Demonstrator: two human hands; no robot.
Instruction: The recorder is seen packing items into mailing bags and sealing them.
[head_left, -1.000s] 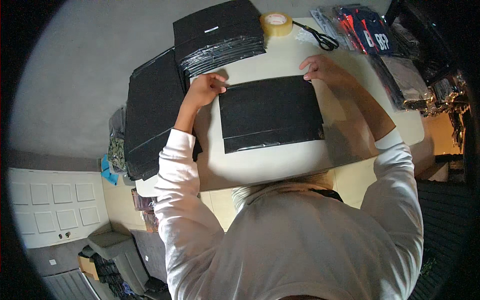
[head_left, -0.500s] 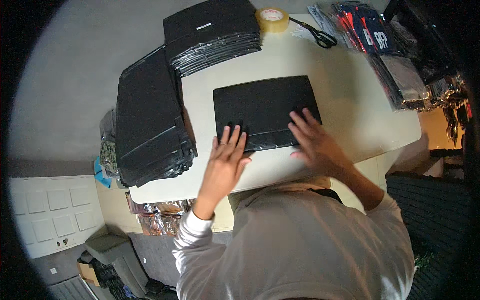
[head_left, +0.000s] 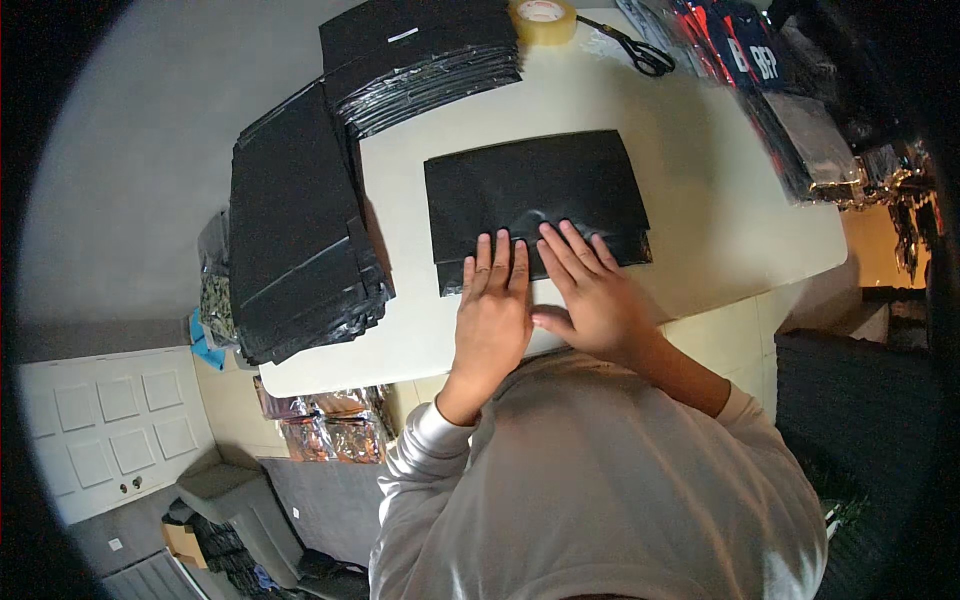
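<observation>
White table point(head_left: 740, 180) in a grey-walled room: both hands flat on a black bag point(head_left: 530, 175)

The left hand point(head_left: 493, 325) is open, palm down, its fingers extended over the near edge of the bag. The right hand point(head_left: 605, 310) is likewise open and palm down, set just beside it, fingertips pressed on the bag near a shiny crease. The right thumb points toward the left hand; whether the two touch cannot be told.

The bag lies flat on the table, in front of the person, with a strip along its near edge. To its left, apart from it, lies a pile of black bags point(head_left: 295, 200); beyond is a second stack point(head_left: 420, 50), a small white label on top. Next to that stack stands a roll of tape point(head_left: 552, 33), followed by black-handled scissors point(head_left: 650, 58). Clear packets of folded clothes point(head_left: 735, 50) occupy the far right corner. At lower left are a white panelled door point(head_left: 120, 425) and a grey sofa point(head_left: 240, 510).
</observation>
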